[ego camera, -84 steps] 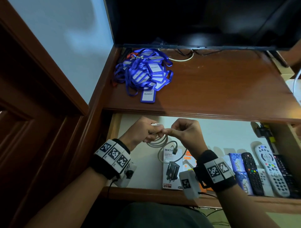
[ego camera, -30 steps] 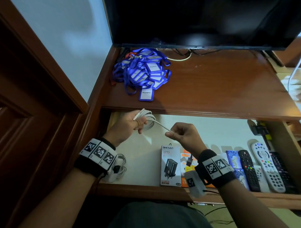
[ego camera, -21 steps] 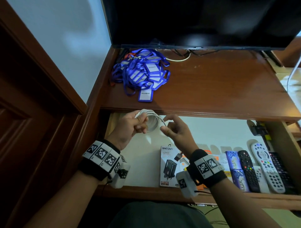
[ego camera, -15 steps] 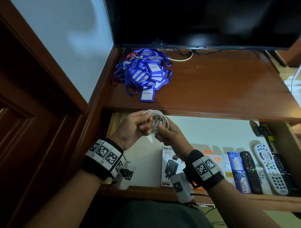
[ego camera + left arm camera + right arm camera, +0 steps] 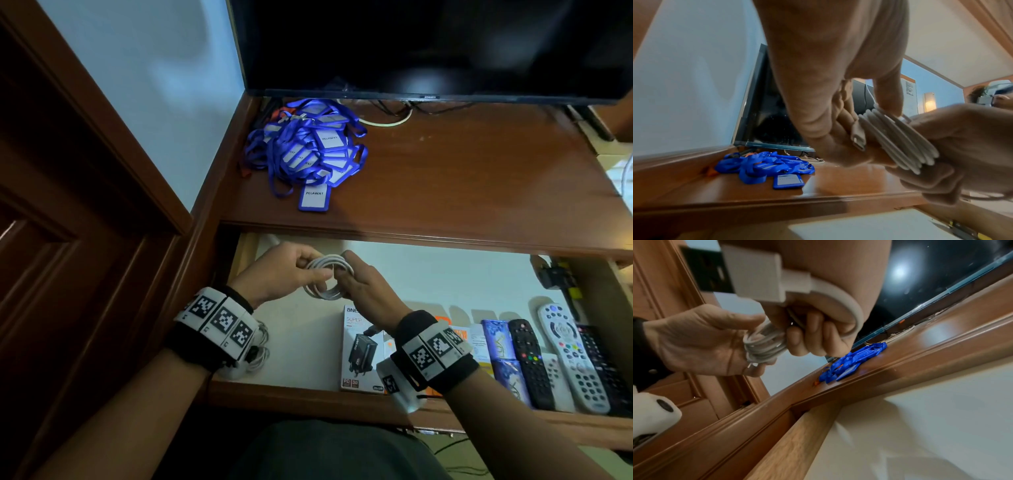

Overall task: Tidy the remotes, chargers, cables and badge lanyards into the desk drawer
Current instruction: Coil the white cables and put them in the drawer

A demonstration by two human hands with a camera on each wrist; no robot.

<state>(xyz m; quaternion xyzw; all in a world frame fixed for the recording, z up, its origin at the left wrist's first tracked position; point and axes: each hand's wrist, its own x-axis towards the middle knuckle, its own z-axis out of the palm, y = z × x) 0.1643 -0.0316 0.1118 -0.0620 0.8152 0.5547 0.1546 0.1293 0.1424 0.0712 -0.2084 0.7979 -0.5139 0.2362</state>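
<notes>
Winding done — white cable coiled over the open drawer

Holding the white charging cable (image 5: 324, 275) as a tight coil, both hands now meet above the open desk drawer (image 5: 445, 284); a second ago the right hand was still drawing a loose length out to the side. The left hand (image 5: 279, 275) pinches the loops, its fingers (image 5: 840, 113) curled round them, and the right hand (image 5: 368, 291) clenches the coil's other side with the end plug (image 5: 754, 277) sticking out below its palm. I judge the bundle ready to set down beside the boxed charger (image 5: 361, 349) — the blue badge lanyards (image 5: 308, 147) remain heaped on the surface (image 5: 479, 178).
</notes>
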